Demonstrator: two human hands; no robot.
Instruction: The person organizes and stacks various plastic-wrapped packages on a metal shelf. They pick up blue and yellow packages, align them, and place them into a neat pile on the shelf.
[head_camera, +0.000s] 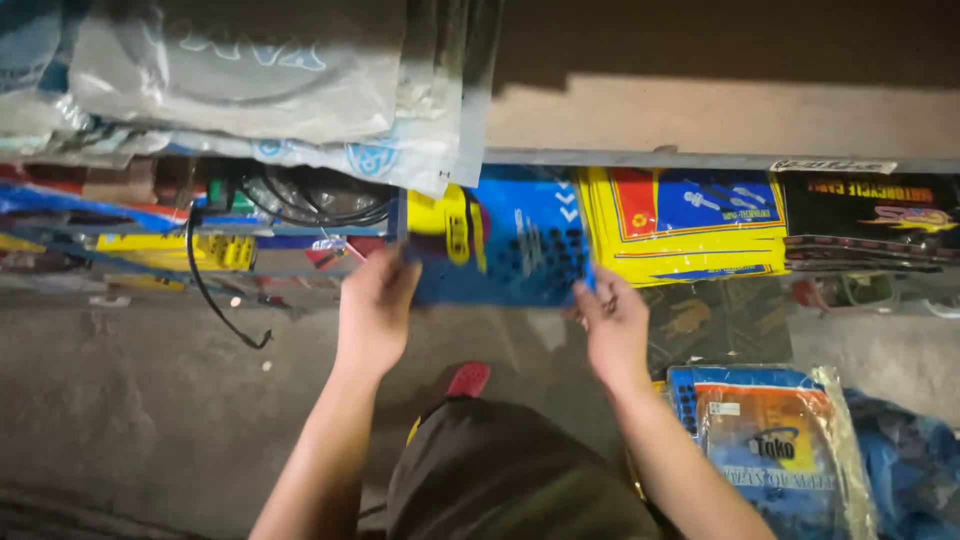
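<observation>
A bare grey concrete floor (130, 400) fills the lower half of the view, dim and scuffed, with a low shelf (700, 160) running across the top from nine to three o'clock under a metal rail. The left hand (375, 305) and the right hand (612, 325) grip the two lower corners of a flat blue and yellow packet (510, 245), fingers closed over its edges; the packet stands at twelve o'clock from the hands, at the shelf front. Just beside it at two o'clock lies a stack of yellow packets (685, 225), and further toward three o'clock a stack of black packets (870, 225). At ten o'clock, clear plastic bags (250, 70) hang over the shelf, and a black cable (210, 290) loops down from it toward the floor. At four o'clock from the right hand, a plastic-wrapped packet bundle (770, 450) rests on the floor, close to the forearm. A red sandal (468, 378) shows between the arms. Open floor lies to the left, at eight o'clock; the right side is crowded with goods.
</observation>
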